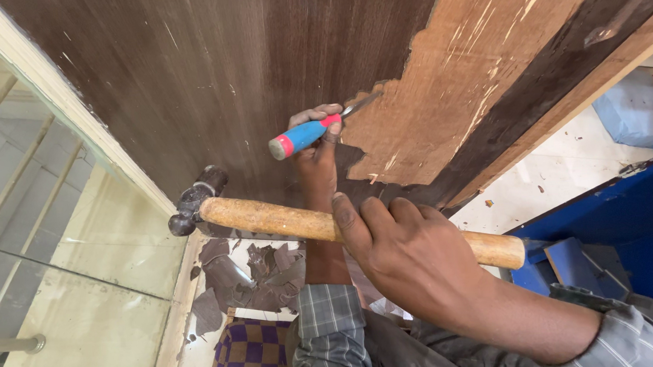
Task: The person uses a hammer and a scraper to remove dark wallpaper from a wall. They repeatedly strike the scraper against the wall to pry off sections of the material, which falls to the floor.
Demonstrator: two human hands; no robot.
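Note:
My left hand (315, 152) grips a chisel with a blue and red handle (301, 136), its blade tip set at the ragged edge of dark brown veneer on a wooden door panel (206, 70). Bare lighter wood (449, 93) shows where the veneer is stripped off. My right hand (406, 258) holds a hammer by its pale wooden handle (268, 219). The dark metal hammer head (195, 201) sits to the left of the chisel's butt end, a short way apart from it.
Torn dark veneer scraps (253, 275) lie on the floor below the door. A purple and tan checked cloth (250, 356) is under me. A blue box (631, 225) stands at the right, a glass pane (68, 282) at the left.

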